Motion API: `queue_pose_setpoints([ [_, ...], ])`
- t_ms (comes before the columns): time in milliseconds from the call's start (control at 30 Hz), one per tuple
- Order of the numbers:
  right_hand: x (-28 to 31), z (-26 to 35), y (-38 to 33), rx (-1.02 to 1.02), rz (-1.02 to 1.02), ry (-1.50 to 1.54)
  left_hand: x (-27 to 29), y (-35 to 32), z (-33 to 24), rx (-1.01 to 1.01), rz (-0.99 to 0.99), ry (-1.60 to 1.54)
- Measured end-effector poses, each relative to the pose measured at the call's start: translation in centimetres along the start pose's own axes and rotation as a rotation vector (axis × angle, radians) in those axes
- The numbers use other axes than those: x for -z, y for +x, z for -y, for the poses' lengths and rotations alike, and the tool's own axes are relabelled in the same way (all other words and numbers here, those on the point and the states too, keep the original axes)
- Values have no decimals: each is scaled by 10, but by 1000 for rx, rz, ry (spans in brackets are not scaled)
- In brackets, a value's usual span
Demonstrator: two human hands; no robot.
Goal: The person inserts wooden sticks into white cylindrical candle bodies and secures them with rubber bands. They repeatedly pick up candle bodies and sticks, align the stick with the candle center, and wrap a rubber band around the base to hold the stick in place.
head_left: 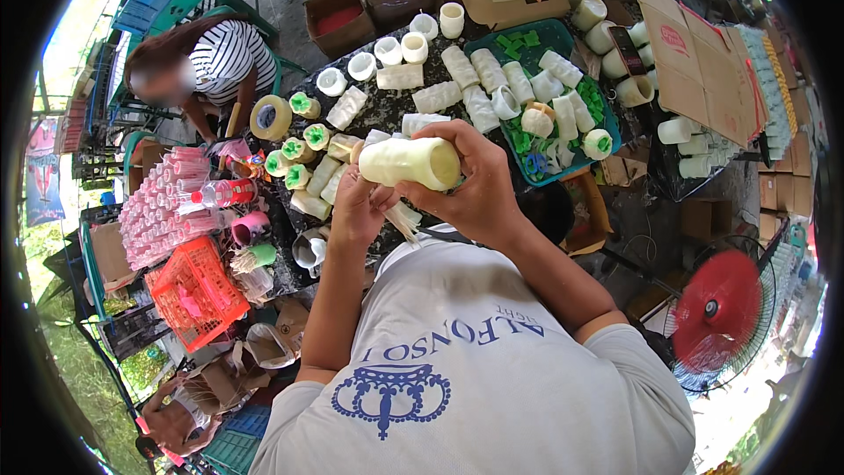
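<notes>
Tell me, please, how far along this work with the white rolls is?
Done, it seems: several rolls with green ends lie on the dark table. In hand: the right hand holds a pale wrapped roll; the left hand works at its end. Left: many plain white rolls around the teal tray.

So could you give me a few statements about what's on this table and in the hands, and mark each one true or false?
1. The right hand grips a pale roll lying sideways. True.
2. The left hand rests flat on the table, away from the roll. False: it is raised at the roll's left end.
3. The teal tray holds white rolls and green pieces. True.
4. The fan at lower right is blue. False: it is red.
5. A roll of tape lies near the person in the striped top. True.
6. The orange crate sits on the teal tray. False: it stands at the table's left edge.
</notes>
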State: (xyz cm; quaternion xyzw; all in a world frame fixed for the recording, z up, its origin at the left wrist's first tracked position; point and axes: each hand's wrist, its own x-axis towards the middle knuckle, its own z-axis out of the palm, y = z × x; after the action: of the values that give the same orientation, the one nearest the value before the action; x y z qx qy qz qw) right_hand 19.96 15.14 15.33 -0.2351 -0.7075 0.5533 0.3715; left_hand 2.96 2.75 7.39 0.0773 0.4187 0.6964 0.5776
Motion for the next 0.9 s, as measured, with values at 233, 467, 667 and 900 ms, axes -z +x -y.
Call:
queue_pose_setpoints([
  [233, 6, -7, -2, 42, 25, -67, 6, 5, 10, 2, -132, 232],
  [467, 30, -31, -17, 15, 18, -313, -20, 16, 14, 221, -116, 69],
  [667, 98, -106, -25, -358, -79, -397, -2, 52, -4, 182, -140, 320],
  [900, 282, -273, -14, -329, -507, -916, 34, 47, -26, 118, -71, 91],
])
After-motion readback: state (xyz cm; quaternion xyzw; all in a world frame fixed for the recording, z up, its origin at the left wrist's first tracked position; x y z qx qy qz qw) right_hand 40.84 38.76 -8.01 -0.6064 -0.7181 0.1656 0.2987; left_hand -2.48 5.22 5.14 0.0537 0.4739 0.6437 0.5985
